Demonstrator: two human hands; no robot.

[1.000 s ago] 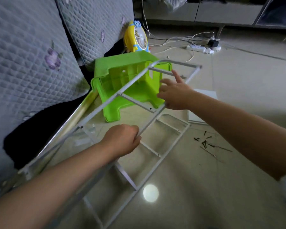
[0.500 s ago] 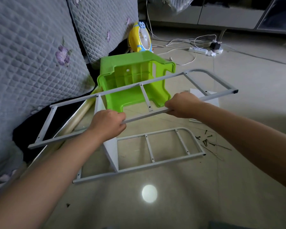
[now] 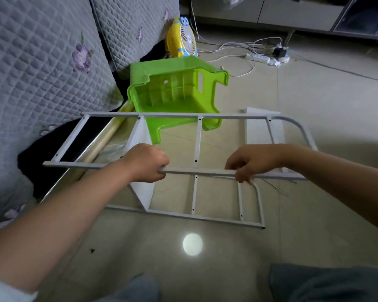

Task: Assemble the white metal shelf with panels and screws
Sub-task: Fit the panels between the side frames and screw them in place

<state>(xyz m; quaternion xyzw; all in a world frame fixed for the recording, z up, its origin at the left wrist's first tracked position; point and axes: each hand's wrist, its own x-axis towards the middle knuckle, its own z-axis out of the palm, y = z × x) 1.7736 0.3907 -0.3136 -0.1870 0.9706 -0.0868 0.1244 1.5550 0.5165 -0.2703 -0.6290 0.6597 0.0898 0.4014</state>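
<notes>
The left hand (image 3: 147, 163) and right hand (image 3: 252, 162) grip the near rail of the white side frame (image 3: 198, 143), which appears light, stiff, and best held wide apart on its rails.

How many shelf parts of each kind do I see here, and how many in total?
White ladder-shaped side frames: 2, one held, one on the floor
White flat panels: 2, one standing, one lying far right
Total: 4
</notes>
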